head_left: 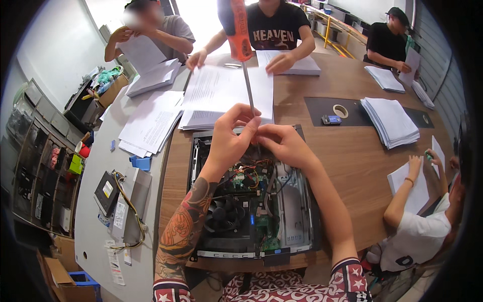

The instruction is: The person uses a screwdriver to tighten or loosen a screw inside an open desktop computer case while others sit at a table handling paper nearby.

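A screwdriver with an orange and black handle stands almost upright over the far part of an opened desktop computer case. My left hand is closed round its metal shaft, thumb and fingers pinching low on it. Beside it, my right hand has its fingertips pressed together near the shaft; what they hold, if anything, is hidden. Below my hands lie a green circuit board, coloured wires and a black cooling fan. The screwdriver's tip is hard to make out behind my fingers.
At left, a metal power supply with cables lies on the grey tabletop, near a blue plastic part. Paper stacks surround the case. A tape roll is at right. Several people handle papers around the table; one's hands reach just beyond the case.
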### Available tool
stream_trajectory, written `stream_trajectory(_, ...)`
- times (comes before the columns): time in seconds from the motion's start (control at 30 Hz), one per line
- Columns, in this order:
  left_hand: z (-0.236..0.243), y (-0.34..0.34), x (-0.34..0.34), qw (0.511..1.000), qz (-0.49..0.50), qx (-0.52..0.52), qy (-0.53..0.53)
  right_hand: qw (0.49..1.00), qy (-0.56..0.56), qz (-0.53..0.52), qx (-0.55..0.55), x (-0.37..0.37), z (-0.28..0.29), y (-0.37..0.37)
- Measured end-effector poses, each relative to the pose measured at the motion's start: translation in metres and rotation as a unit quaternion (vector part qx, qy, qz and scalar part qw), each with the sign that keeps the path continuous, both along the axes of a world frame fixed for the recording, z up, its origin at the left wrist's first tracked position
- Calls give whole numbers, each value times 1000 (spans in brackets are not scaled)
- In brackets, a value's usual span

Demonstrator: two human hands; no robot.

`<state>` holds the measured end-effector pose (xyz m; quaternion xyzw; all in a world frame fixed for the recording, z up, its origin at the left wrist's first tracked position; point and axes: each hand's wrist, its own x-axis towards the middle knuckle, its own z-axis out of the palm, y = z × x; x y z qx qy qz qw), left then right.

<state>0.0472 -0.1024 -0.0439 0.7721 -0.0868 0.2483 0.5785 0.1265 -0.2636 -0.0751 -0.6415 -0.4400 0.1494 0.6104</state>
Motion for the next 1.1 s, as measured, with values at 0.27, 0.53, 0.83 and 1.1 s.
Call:
stream_trajectory(0.27, 0, -4, 0, 998, -27, 41, -25, 994, -76, -69, -30, 1, -2, 1)
stream_trajectory(0.53, 12, -10, 0, 997, 11, 60, 41, 997, -65, -35, -4, -4, 1, 0)
stream_trajectory(0.83, 4, 10, -3, 993, -85, -37, 71, 999, -8, -21, -28, -1, 1, -1)
stream_trajectory(1.1, -2, 8, -8, 999, -21, -21, 37, 993, -101, -49, -43, 0, 5, 2)
